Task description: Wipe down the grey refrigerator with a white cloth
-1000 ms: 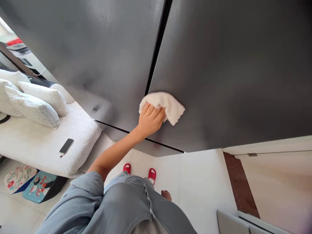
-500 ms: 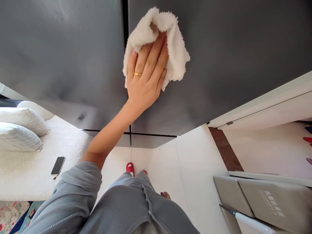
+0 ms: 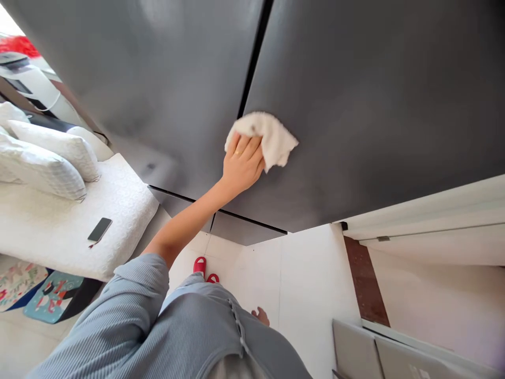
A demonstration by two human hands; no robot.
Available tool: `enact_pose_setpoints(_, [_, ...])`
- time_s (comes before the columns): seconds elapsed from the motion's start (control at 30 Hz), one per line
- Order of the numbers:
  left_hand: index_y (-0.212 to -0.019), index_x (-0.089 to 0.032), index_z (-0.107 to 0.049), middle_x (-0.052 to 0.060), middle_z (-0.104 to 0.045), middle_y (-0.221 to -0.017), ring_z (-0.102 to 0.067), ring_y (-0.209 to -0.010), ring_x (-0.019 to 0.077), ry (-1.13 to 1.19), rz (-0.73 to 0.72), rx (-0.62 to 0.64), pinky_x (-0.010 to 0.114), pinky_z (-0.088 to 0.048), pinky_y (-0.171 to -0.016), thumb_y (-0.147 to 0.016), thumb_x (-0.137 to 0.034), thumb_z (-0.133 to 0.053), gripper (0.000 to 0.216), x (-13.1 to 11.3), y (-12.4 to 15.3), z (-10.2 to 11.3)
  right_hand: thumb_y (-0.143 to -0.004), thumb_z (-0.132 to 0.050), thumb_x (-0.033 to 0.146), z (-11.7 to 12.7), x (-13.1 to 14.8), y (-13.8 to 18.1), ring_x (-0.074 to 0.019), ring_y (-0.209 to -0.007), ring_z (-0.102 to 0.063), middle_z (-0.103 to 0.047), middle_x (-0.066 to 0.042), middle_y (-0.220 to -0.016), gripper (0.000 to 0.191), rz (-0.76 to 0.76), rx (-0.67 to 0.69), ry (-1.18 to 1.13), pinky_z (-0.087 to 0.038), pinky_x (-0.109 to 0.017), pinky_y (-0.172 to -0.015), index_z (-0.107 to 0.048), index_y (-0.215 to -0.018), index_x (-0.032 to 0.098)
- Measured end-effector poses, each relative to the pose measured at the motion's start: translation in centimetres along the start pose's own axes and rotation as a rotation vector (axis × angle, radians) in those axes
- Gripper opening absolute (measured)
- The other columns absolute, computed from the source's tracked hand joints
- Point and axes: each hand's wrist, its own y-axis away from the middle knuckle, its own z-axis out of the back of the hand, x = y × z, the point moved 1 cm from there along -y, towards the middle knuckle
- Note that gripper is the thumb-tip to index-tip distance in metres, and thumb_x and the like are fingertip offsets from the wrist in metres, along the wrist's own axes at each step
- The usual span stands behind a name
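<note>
Against the dark grey refrigerator door [image 3: 335,105], the left hand [image 3: 242,163] presses a white terry towel [image 3: 274,138] flat.
Its fingers [image 3: 244,150], one wearing a gold ring [image 3: 236,153], curl closed over the towel, which covers the lower end of the black gap [image 3: 252,58] between the doors. The right hand's fingertips [image 3: 260,316] barely show past the grey ribbed top [image 3: 189,326], so whether they grip anything cannot be told. Down left, a smartphone [image 3: 100,229] lies on a white quilted couch [image 3: 79,226] below white pillows [image 3: 47,158]; red slippers [image 3: 200,265] stand on white floor tiles [image 3: 303,279]. Lower right, a grey case [image 3: 355,350] carries printing too cut off to read.
</note>
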Motion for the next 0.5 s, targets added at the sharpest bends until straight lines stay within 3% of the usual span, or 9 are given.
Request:
enact_pose_setpoints(0.07, [-0.151, -0.019, -0.052, 0.015, -0.054, -0.157, -0.042, -0.154, 0.0310, -0.071, 0.020, -0.094, 0.057, -0.026, -0.132, -0.107, -0.031, -0.042, 0.047, -0.5, -1.2, 0.2, -0.099, -0.058, 0.044, 1.2, 1.7, -2.7, -0.0348, -0.108, -0.072, -0.074, -0.017, -0.106, 0.038, 0.051, -0.028, -0.019, -0.062, -0.050, -0.094, -0.076, -0.106, 0.011])
enact_pose_setpoints(0.13, [-0.151, -0.020, -0.052, 0.015, -0.057, -0.154, -0.050, -0.147, 0.0304, -0.115, 0.020, -0.097, 0.054, -0.033, -0.129, -0.107, -0.029, -0.043, 0.046, -1.5, 0.7, -0.6, -0.100, -0.044, 0.039, 3.1, 5.1, -5.7, -0.0369, -0.125, -0.066, -0.071, -0.022, -0.125, 0.047, 0.169, -0.069, -0.064, -0.055, -0.052, -0.109, -0.076, -0.117, 0.008])
enact_pose_setpoints(0.23, [-0.131, -0.016, -0.066, 0.016, -0.073, -0.129, -0.068, -0.121, 0.0296, -0.085, 0.033, 0.088, 0.052, -0.047, -0.117, -0.105, -0.024, -0.047, 0.033, -3.4, 6.6, -2.7, -0.104, -0.036, 0.037, 7.2, 13.6, -9.3, -0.0285, -0.141, -0.055, -0.061, -0.017, -0.148, 0.052, 0.579, -0.222, -0.225, -0.047, -0.047, -0.120, -0.067, -0.137, 0.011])
enact_pose_setpoints(0.3, [-0.121, -0.013, -0.070, 0.018, -0.073, -0.124, -0.068, -0.121, 0.0323, 0.005, 0.076, 0.214, 0.055, -0.050, -0.114, -0.102, -0.021, -0.050, 0.028, -4.3, 9.7, -3.6, -0.107, -0.036, 0.033, 10.1, 20.0, -11.0, -0.0259, -0.141, -0.055, -0.059, -0.017, -0.150, 0.048, 0.929, -0.381, -0.328, -0.046, -0.045, -0.120, -0.065, -0.139, 0.012])
enact_pose_setpoints(0.37, [-0.120, -0.013, -0.070, 0.020, -0.070, -0.129, -0.064, -0.128, 0.0343, 0.097, 0.103, 0.264, 0.056, -0.051, -0.115, -0.101, -0.022, -0.054, 0.026, -4.4, 11.0, -3.2, -0.109, -0.032, 0.030, 12.1, 25.3, -12.6, -0.0251, -0.140, -0.056, -0.061, -0.018, -0.147, 0.049, 1.136, -0.541, -0.351, -0.046, -0.046, -0.119, -0.063, -0.141, 0.012])
enact_pose_setpoints(0.43, [-0.124, -0.014, -0.068, 0.018, -0.068, -0.136, -0.061, -0.133, 0.0312, 0.235, 0.096, 0.282, 0.050, -0.052, -0.117, -0.102, -0.021, -0.053, 0.028, -3.9, 10.6, -1.7, -0.110, -0.027, 0.032, 12.9, 29.0, -14.0, -0.0273, -0.139, -0.055, -0.061, -0.022, -0.143, 0.053, 1.211, -0.629, -0.325, -0.044, -0.050, -0.119, -0.060, -0.144, 0.009])
enact_pose_setpoints(0.5, [-0.134, -0.017, -0.064, 0.013, -0.064, -0.145, -0.058, -0.140, 0.0235, 0.412, 0.069, 0.310, 0.040, -0.052, -0.119, -0.102, -0.012, -0.044, 0.038, -3.1, 9.8, 0.2, -0.110, -0.024, 0.036, 12.6, 31.0, -15.1, -0.0308, -0.137, -0.055, -0.061, -0.026, -0.140, 0.057, 1.192, -0.668, -0.309, -0.042, -0.056, -0.118, -0.057, -0.145, 0.005])
